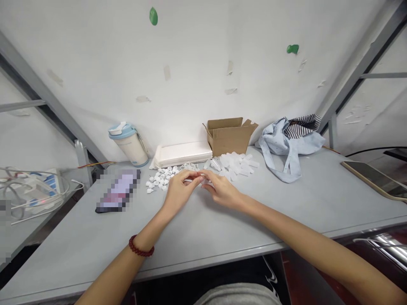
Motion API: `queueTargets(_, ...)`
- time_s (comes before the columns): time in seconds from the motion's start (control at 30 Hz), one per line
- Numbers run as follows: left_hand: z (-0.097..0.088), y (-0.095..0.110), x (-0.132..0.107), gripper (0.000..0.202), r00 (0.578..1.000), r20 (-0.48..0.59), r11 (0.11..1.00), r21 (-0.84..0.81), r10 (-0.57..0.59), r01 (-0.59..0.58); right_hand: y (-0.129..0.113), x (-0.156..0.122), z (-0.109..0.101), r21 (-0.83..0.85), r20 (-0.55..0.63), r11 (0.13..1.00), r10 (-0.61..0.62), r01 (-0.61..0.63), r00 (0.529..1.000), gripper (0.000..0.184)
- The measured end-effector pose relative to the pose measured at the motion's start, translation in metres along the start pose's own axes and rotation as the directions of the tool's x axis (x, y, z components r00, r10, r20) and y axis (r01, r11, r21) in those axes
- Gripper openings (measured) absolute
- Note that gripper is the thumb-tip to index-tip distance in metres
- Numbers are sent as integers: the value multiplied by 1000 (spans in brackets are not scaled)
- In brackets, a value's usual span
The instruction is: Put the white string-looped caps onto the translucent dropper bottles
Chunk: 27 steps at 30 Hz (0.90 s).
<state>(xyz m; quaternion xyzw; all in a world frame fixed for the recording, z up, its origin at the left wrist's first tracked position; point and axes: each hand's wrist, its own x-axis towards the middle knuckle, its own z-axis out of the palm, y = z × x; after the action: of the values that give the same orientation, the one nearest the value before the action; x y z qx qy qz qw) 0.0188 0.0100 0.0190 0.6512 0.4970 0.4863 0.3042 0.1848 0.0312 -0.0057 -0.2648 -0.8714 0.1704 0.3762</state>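
Grey table [216, 237] fills most of the lower half of the frame. Pale blue bag [276, 137], striped lining showing, slumped right of centre; open cardboard box [230, 142] just above centre, white flat stack [184, 153] to its left, lidded cup [132, 146] farther left. Left hand [179, 188] and right hand [224, 192] at frame centre, fingertips meeting, fingers bent in a pinch; whatever may be between them is hidden, so cannot tell whether either grasps anything. Heap of translucent pieces [238, 164] just above the right hand, spreading rightward below the box. Scatter of small white pieces [161, 177] just beside the left hand, on its left. Dark red beaded bracelet [140, 250] on left wrist, lower left of centre.
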Motion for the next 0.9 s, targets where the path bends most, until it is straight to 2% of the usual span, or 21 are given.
queueTargets(0.17, 1, 3, 0, 17, 999, -18, 998, -56, -28, 27, 4, 2, 3, -101, -20, 990, -102, 100, 995, 48)
queueTargets(0.3, 4, 6, -2, 16, 997, -77, 994, -107, -10, 1, 3, 3, 2, -101, 0, 993, -58, 58, 998, 51)
queueTargets(0.4, 3, 4, -2, 14, 999, -46, 996, -93, -3, -1, 1, 2, 0, -41, 17, 999, -8, 9, 1000, 51)
queueTargets(0.53, -1, -1, 1, 16, 999, 54, 998, -55, -6, 9, 4, 0, 0, 45, 24, 998, 44, -45, 999, 45)
queueTargets(0.63, -3, 0, 2, 19, 995, 101, 999, -50, -3, 8, 6, 0, 1, 100, -42, 992, 77, -72, 996, 36)
queueTargets(0.8, -4, 4, 0, 20, 998, 56, 999, -18, 43, -42, -2, 4, -2, 224, -114, 964, 172, -143, 979, 23)
queueTargets(0.9, -5, 5, -3, 14, 983, 19, 978, 104, 181, -182, -6, 6, -5, 440, -67, 863, 308, -249, 949, 20)
